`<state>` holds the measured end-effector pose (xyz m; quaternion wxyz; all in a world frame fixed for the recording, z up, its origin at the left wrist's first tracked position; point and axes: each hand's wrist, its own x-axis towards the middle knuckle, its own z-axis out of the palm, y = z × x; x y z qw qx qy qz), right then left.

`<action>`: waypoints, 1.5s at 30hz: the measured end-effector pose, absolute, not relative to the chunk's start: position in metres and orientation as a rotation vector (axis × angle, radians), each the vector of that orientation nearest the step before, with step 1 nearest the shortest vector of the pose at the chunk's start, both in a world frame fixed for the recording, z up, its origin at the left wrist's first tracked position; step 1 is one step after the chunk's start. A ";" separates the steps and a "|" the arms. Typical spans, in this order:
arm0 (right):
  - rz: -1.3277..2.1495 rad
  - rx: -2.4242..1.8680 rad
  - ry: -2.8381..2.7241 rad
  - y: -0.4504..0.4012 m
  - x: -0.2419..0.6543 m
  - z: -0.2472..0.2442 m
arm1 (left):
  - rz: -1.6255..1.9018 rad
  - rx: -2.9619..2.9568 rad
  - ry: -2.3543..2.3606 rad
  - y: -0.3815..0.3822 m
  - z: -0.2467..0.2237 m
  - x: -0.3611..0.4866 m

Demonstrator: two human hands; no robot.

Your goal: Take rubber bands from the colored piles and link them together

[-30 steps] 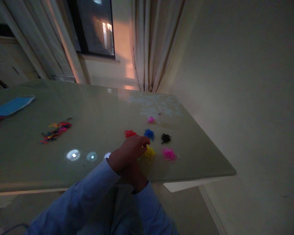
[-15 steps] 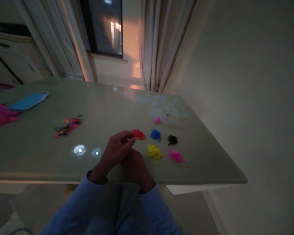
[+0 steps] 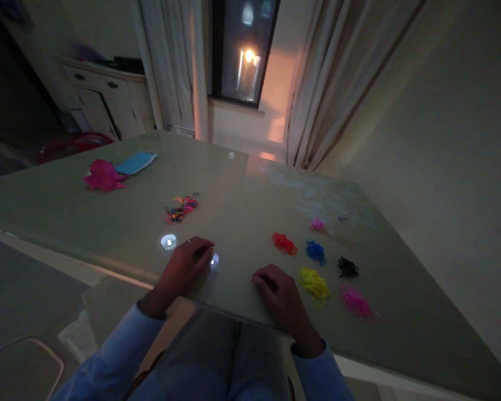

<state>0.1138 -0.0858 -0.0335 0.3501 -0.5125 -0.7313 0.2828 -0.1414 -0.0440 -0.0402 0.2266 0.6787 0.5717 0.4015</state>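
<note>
My left hand (image 3: 187,264) is over the table near its front edge, fingers curled with thumb and fingertips together. Whatever it may hold is too small to see. Nearest to it lies a mixed-colour heap of small rubber bands (image 3: 181,210). My right hand (image 3: 279,294) rests by the edge with its fingers curled in; what may be inside is hidden. Close to that hand are single-colour heaps of bands: yellow (image 3: 314,285), red (image 3: 284,244), blue (image 3: 315,252), black (image 3: 348,268) and pink (image 3: 356,302).
A blue face mask (image 3: 136,162) and a crumpled magenta piece (image 3: 104,176) lie at the table's far left. Behind the sorted heaps sit a small pink item (image 3: 317,224) and something clear (image 3: 342,217). A wall (image 3: 451,167) runs along the right.
My hands have parted: the left has moved away from the red heap toward the mixed one, the right stays near the yellow heap. The view has turned left.
</note>
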 end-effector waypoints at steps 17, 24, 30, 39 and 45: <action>0.656 -1.383 -2.153 0.053 -0.013 -0.006 | 1.405 1.247 1.307 -0.041 -0.038 -0.143; 0.516 -1.377 -2.329 0.098 -0.084 -0.020 | 1.418 1.254 1.327 -0.039 -0.039 -0.143; 0.413 -1.454 -2.358 0.108 -0.089 -0.028 | 1.452 1.234 1.320 -0.038 -0.043 -0.142; 0.440 -1.435 -2.244 0.107 -0.087 -0.029 | 1.457 1.253 1.305 -0.038 -0.042 -0.143; 0.564 -1.425 -2.069 0.103 -0.079 -0.031 | 1.454 1.243 1.294 -0.038 -0.043 -0.143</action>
